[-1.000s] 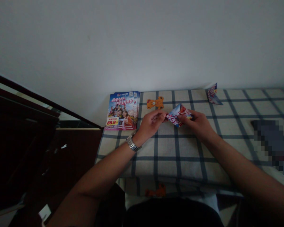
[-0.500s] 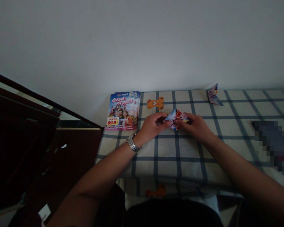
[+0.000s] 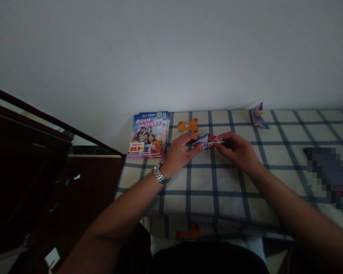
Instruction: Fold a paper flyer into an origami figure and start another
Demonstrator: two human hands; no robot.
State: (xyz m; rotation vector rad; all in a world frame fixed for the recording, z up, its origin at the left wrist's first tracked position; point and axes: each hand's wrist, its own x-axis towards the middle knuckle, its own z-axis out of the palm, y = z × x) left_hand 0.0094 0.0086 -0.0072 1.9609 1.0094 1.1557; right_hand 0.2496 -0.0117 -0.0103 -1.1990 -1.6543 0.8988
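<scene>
Head view: your left hand (image 3: 184, 151) and right hand (image 3: 238, 152) pinch opposite ends of the folded paper (image 3: 206, 141), its long axis running sideways between them.

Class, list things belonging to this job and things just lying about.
Job:
folded blue-red printed paper, in left hand and right hand
probably rectangular blue-pink paper flyers and angular blue paper by wall

Lying about:
blurred dark rectangular object, apparently
</scene>
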